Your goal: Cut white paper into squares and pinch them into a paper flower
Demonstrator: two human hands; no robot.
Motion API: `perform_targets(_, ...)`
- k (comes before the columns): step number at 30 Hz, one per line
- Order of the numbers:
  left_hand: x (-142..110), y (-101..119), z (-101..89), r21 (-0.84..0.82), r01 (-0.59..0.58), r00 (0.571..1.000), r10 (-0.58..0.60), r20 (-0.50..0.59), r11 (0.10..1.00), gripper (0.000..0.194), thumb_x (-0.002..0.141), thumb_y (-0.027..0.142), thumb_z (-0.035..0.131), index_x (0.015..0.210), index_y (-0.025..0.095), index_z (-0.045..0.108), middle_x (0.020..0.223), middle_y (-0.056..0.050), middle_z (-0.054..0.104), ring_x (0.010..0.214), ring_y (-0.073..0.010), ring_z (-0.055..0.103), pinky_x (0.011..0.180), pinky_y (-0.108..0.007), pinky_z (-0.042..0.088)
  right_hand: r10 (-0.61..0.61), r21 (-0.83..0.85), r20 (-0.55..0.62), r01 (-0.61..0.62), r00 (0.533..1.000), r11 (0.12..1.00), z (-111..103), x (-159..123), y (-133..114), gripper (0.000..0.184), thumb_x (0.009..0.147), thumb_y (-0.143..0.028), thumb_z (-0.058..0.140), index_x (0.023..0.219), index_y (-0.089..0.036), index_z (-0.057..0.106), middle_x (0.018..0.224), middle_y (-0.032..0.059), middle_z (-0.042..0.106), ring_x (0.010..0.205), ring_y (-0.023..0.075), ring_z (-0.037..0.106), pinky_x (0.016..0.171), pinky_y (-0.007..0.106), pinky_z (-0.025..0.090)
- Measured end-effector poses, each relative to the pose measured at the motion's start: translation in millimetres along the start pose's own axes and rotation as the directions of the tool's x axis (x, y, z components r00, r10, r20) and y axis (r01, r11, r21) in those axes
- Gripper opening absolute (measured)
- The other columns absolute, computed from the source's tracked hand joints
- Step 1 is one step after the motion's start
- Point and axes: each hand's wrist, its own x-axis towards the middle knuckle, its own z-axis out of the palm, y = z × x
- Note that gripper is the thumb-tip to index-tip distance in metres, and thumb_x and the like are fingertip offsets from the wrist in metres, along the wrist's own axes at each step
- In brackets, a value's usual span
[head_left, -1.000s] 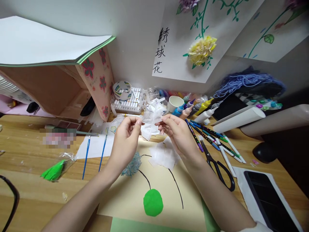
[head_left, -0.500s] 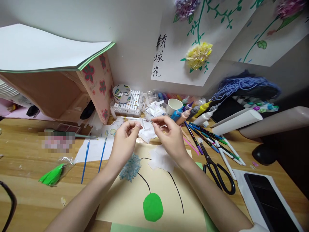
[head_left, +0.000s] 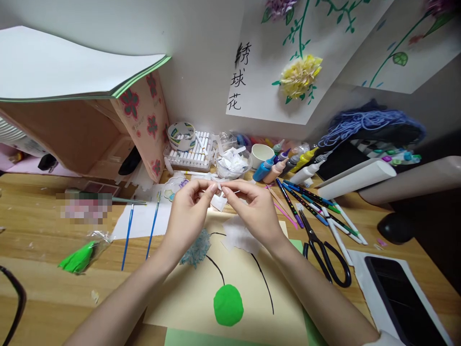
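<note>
My left hand [head_left: 190, 207] and my right hand [head_left: 256, 207] meet fingertip to fingertip above the far edge of a cream paper sheet [head_left: 187, 307]. Both are closed in a pinch on a small whitish scrap [head_left: 218, 187], too small to identify surely. The sheet carries a flat green disc [head_left: 228, 305], black drawn lines, and a blue crinkled paper flower [head_left: 197, 248] partly behind my left wrist. A torn white tissue piece [head_left: 239, 233] lies on it under my right hand.
Black scissors [head_left: 317, 245] and several markers [head_left: 306, 202] lie to the right, beyond them a phone [head_left: 399, 298]. Paint bottles [head_left: 264, 169], a tub of paper scraps [head_left: 233, 163] and a tape roll [head_left: 181, 136] line the wall. Two blue brushes [head_left: 127, 240] lie left.
My hands have come together, the fingertips now touching around the small scrap. Half a second ago a gap lay between them. The view has shifted slightly.
</note>
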Motion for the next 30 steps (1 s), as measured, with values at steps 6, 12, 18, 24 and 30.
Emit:
perform_targets(6,-2,-3,-0.5,0.039,-0.039,0.998,0.041,-0.039,0.998,0.016,0.084,0.028,0.055,0.085,0.015,0.064,0.076,-0.001,0.063,0.066,-0.0107,0.051,0.059,-0.022,0.039,0.015,-0.004,-0.007,-0.015,1.000,1.000,1,-1,0,0.016,0.081,-0.020,0.060,0.092,-0.018,0.072,0.093,0.0032,0.072,0.083,0.0139,0.065,0.069,0.023,0.051)
perform_targets(12,-4,-1,0.8,0.069,-0.051,0.997,0.055,-0.054,0.996,0.015,0.084,0.030,0.056,0.083,0.016,0.064,0.076,-0.001,0.062,0.065,-0.0118,0.051,0.059,-0.023,0.039,0.028,-0.026,-0.015,-0.029,0.999,0.999,1,0,-2,0.016,0.082,-0.020,0.058,0.090,-0.021,0.072,0.093,0.0027,0.072,0.085,0.0157,0.066,0.071,0.026,0.052)
perform_targets(18,-6,0,2.1,0.112,-0.048,0.999,0.050,-0.014,0.993,0.018,0.085,0.034,0.054,0.082,0.018,0.061,0.080,-0.002,0.063,0.071,-0.0137,0.054,0.063,-0.024,0.039,0.066,-0.036,-0.094,-0.070,0.993,0.997,0,1,-2,0.010,0.080,-0.021,0.059,0.078,-0.017,0.068,0.077,0.0013,0.070,0.069,0.0131,0.063,0.064,0.024,0.050)
perform_targets(24,-4,-3,1.3,0.136,-0.023,1.000,0.025,-0.009,0.990,0.019,0.088,0.034,0.049,0.082,0.018,0.057,0.077,0.000,0.058,0.067,-0.0116,0.049,0.061,-0.023,0.037,0.169,0.054,-0.191,-0.161,0.967,0.985,-6,7,2,0.010,0.078,-0.024,0.059,0.073,-0.016,0.061,0.065,-0.0013,0.061,0.058,0.0099,0.055,0.055,0.021,0.045)
perform_targets(30,-3,-2,-0.7,0.145,-0.012,0.999,0.016,-0.030,0.989,0.020,0.088,0.034,0.047,0.083,0.017,0.055,0.076,0.000,0.057,0.065,-0.0118,0.048,0.060,-0.023,0.036,0.219,0.129,-0.222,-0.195,0.950,0.972,-12,15,13,0.012,0.080,-0.028,0.052,0.072,-0.018,0.054,0.065,-0.0017,0.056,0.058,0.0104,0.054,0.054,0.022,0.044)
